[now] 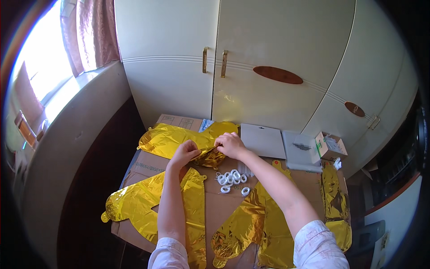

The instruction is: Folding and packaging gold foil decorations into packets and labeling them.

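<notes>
head view: left hand (184, 151) and right hand (229, 144) both pinched shut on crumpled gold foil balloon (210, 157) above cardboard worktop (219, 206), held taut between fingertips, seemingly for folding; white tape rolls (231, 179) just beside, flat gold balloons (139, 204) near.

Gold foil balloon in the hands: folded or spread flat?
Partly folded: the gold foil balloon is bunched between left hand and right hand.

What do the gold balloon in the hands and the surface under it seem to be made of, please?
The gold balloon looks like thin metallic foil: shiny, mirror-like, creased. The surface seems plain brown cardboard: matte, with flap edges. Both hands pinch the foil.
</notes>
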{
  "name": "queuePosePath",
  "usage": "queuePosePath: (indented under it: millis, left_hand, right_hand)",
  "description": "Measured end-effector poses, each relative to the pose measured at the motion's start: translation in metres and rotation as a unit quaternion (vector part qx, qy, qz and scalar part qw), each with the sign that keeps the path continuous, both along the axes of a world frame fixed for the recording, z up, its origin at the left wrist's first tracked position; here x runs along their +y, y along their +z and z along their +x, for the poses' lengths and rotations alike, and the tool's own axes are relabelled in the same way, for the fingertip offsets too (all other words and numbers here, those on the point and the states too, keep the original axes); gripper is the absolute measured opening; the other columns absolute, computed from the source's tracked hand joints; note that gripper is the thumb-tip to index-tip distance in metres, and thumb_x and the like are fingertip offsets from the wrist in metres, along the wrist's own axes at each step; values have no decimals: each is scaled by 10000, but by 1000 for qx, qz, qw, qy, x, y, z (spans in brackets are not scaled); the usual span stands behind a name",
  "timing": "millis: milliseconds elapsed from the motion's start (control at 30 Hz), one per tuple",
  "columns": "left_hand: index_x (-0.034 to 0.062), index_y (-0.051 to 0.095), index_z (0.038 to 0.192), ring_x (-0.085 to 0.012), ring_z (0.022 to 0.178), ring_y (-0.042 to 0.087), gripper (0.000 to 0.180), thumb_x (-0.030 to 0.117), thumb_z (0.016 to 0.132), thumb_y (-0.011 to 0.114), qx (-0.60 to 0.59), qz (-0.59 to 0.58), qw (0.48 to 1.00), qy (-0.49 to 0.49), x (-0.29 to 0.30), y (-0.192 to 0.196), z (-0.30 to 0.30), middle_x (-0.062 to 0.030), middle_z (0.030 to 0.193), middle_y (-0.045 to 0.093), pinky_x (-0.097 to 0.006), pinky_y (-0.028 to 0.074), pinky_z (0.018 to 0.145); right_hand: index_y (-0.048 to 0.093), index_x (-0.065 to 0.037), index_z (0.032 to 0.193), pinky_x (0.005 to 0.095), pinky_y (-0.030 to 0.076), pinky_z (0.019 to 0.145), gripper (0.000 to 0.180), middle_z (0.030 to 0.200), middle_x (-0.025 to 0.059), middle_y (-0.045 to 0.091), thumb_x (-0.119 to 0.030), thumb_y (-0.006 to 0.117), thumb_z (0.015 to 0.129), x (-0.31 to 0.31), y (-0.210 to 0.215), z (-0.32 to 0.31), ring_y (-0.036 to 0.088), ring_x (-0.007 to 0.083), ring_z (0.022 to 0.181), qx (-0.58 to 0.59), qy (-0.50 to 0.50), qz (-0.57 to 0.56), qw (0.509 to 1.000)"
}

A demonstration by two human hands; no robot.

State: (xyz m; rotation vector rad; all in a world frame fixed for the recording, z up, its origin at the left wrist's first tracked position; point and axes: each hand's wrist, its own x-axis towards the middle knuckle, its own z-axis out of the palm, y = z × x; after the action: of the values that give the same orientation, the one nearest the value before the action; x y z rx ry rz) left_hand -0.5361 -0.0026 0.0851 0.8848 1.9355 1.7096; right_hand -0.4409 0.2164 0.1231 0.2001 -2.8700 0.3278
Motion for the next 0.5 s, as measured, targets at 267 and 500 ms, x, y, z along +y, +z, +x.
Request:
queuePosePath:
  millis: [267,500]
  left_hand:
    - [44,585,922,-69,714,509,39,48,902,618,30,53,997,45,0,-14,-8,0,782,585,-225,417,644]
    - [35,714,958,-98,805,570,147,140,886,639,27,-30,999,-12,-1,-9,-8,-22,838,651,-245,461,729]
  right_hand:
    - [688,-191,925,369,381,937,143,1002,-42,576,-248,727,800,-2,-2,12,529,190,1053,157,98,101,977]
    - [759,-222,874,365,411,909,92,911,-13,682,-259,698,816,-4,-15,9,583,181,986,18,59,8,998]
